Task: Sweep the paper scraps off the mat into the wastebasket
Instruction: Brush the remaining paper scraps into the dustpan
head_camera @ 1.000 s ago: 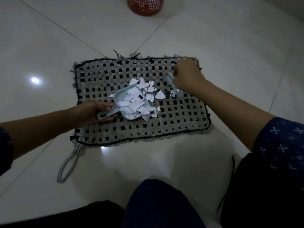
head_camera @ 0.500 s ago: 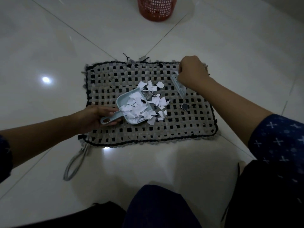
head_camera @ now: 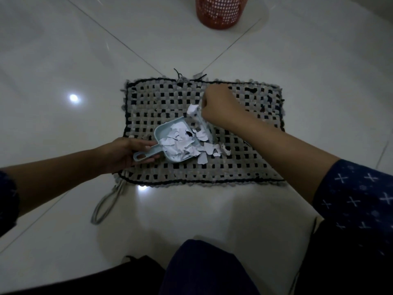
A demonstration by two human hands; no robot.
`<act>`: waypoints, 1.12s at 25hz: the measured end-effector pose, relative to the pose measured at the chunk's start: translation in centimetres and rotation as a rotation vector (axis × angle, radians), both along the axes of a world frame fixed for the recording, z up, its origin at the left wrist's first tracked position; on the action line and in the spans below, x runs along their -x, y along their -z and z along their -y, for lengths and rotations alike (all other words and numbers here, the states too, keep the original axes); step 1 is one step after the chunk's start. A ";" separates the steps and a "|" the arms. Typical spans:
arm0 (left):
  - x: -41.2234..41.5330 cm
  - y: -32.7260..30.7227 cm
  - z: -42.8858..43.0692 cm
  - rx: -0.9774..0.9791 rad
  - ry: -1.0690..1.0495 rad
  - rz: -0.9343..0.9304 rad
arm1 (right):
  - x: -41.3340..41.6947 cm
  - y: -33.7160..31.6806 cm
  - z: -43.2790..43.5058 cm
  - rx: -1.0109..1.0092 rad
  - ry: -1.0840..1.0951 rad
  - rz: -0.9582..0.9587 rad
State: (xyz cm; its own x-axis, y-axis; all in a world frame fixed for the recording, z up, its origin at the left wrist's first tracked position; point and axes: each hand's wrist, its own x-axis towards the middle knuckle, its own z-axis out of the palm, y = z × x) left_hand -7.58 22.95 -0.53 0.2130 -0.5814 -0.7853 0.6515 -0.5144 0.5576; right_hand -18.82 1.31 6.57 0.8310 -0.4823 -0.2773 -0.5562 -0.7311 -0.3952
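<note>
A grey and black woven mat [head_camera: 244, 167] lies on the white tiled floor. My left hand [head_camera: 125, 153] grips the handle of a pale blue dustpan [head_camera: 163, 133] resting on the mat's left half. White paper scraps [head_camera: 180, 143] fill the pan and spill over its right lip onto the mat. My right hand [head_camera: 219, 105] is closed around a small pale brush [head_camera: 205, 126], whose head presses against the scraps at the pan's mouth. The red mesh wastebasket [head_camera: 220, 11] stands on the floor beyond the mat, at the top edge of the view.
A grey cord loop [head_camera: 106, 203] trails from the mat's near left corner across the floor. My knee [head_camera: 204, 267] in dark cloth is at the bottom centre. Bright light reflections show on the glossy tiles [head_camera: 73, 97].
My right hand has swept the brush leftward from the mat's right side to the dustpan's mouth, pushing scraps into the pan. The left hand kept holding the pan.
</note>
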 end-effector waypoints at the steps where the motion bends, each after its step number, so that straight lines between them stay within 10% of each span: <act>1: 0.0 0.0 0.0 0.002 0.003 0.000 | -0.2 -0.2 -0.2 -0.033 0.007 0.016; 6: -0.1 -0.1 0.2 -0.010 0.010 0.003 | -1.0 -1.7 1.5 -0.112 0.034 0.033; 14: -0.6 0.7 -0.7 0.024 0.035 -0.003 | -3.3 0.2 3.8 0.328 -0.314 -0.141; 19: -0.9 1.4 -1.9 0.030 0.027 -0.020 | -1.7 0.3 0.0 0.333 -0.596 -0.242; 28: -0.9 1.4 -2.0 0.041 0.081 0.006 | -0.5 -1.0 -2.7 0.000 -0.390 -0.042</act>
State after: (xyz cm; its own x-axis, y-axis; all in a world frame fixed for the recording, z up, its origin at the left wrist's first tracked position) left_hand -6.68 24.97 -1.97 0.1685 -0.6289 -0.7590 0.6056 -0.5415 0.5831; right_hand -18.27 3.98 7.60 0.9397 -0.1325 -0.3154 -0.2525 -0.8906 -0.3782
